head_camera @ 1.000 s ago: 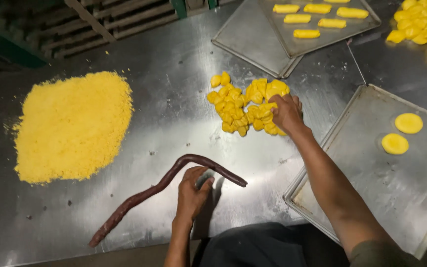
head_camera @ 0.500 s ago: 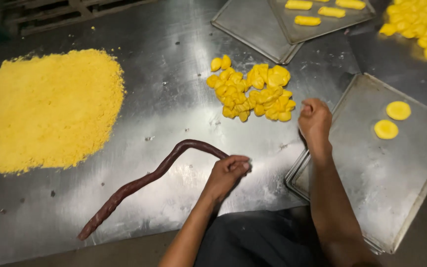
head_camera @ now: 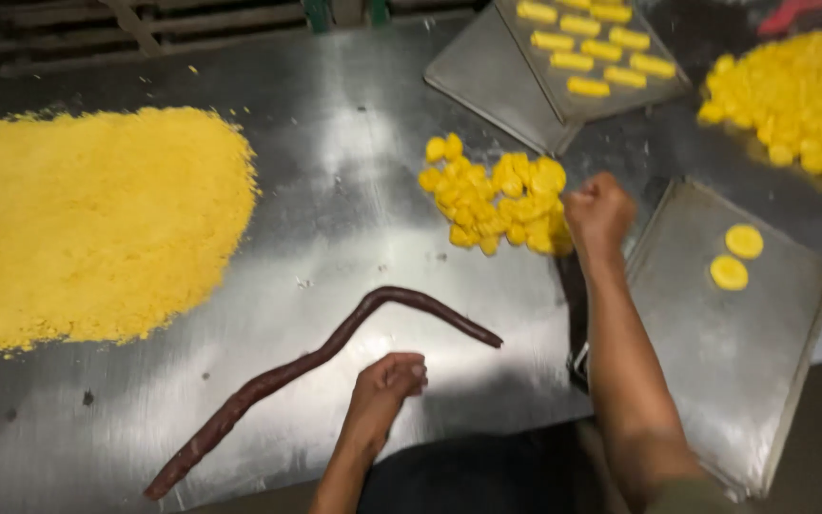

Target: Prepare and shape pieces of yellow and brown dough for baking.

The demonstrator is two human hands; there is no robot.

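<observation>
Yellow dough lumps (head_camera: 497, 202) lie heaped beside the curled right hand (head_camera: 598, 213). Two flattened yellow discs (head_camera: 736, 257) sit on the steel tray (head_camera: 715, 381) right of it. The loosely curled left hand (head_camera: 387, 381) hovers just right of a dark paste rope (head_camera: 316, 362).

Dim overall, overhead glare on steel table (head_camera: 354, 219), soft blur.

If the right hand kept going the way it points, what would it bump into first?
Probably the pile of small yellow pieces. The right hand is a fist at the pile's right edge, forearm aimed up the steel table and slightly left. Whether it already touches them is unclear; beyond lies a tray of yellow bars.
</observation>
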